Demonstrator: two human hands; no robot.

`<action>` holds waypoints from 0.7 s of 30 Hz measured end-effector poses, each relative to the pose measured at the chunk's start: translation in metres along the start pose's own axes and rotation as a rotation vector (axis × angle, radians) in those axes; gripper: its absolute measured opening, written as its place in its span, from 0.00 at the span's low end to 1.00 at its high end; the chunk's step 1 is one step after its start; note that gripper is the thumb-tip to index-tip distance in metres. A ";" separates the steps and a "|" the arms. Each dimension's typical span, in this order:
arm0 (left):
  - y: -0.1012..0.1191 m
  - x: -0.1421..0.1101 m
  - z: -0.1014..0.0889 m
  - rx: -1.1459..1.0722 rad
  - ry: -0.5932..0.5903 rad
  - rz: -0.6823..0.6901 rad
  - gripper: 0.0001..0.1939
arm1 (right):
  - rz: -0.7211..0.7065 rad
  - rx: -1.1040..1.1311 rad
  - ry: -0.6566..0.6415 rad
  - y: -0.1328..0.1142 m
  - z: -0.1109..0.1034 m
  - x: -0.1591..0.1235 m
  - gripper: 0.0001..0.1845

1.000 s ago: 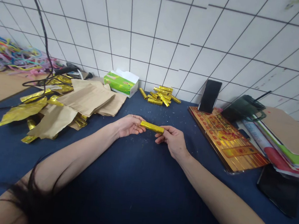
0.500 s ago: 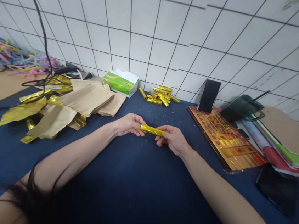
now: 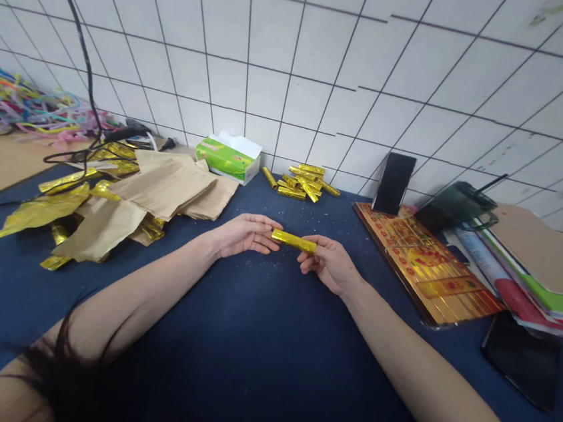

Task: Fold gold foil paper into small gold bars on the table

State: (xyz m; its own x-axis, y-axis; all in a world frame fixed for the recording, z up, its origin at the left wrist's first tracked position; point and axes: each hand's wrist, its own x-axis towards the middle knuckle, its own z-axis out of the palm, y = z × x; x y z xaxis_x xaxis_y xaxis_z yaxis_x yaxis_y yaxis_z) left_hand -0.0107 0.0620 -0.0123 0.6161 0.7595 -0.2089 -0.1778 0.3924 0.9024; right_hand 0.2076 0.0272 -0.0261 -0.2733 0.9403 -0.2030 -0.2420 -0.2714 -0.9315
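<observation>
Head view, landmark: the green tissue pack [image 3: 224, 160], near the white tiled wall [image 3: 323, 54] on the blue bench [image 3: 256, 356].
Printing on the pack: too small to read; white tissue [image 3: 241, 144] shows at its top.
Gold roll [image 3: 293, 241]: nearer the person than the tissue pack and to its right, between the two hands.
Right hand [image 3: 331, 264]: pinching the roll's right end between thumb and fingers.
Left hand [image 3: 246, 235]: fingers loosely spread at the roll's left end — whether they touch it, I cannot tell.
Finished-looking rolls [image 3: 305, 184]: a small heap just right of the tissue pack.
Brown paper sheets [image 3: 163, 188]: left of the tissue pack, among gold foil [image 3: 34, 215].
Dark mug [image 3: 456, 206]: well right of the tissue pack, a thin stick [image 3: 493, 184] rising from it; contents hidden.
Red-and-gold packets [image 3: 427, 263]: right of the tissue pack, decorated, wording illegible.
</observation>
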 end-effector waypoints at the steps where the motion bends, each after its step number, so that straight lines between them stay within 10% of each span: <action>1: 0.000 0.000 0.001 -0.004 0.006 0.028 0.13 | 0.004 0.011 0.010 0.000 0.000 0.000 0.09; 21: -0.018 0.007 0.020 0.124 0.213 0.096 0.11 | -0.209 -0.154 0.133 0.016 0.013 -0.001 0.19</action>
State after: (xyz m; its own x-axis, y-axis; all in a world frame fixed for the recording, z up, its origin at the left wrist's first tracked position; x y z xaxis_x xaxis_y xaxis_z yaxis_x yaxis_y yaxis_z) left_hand 0.0127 0.0499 -0.0228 0.4234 0.8873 -0.1829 -0.1242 0.2568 0.9585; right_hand 0.1924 0.0197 -0.0366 -0.1058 0.9939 -0.0298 -0.1335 -0.0439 -0.9901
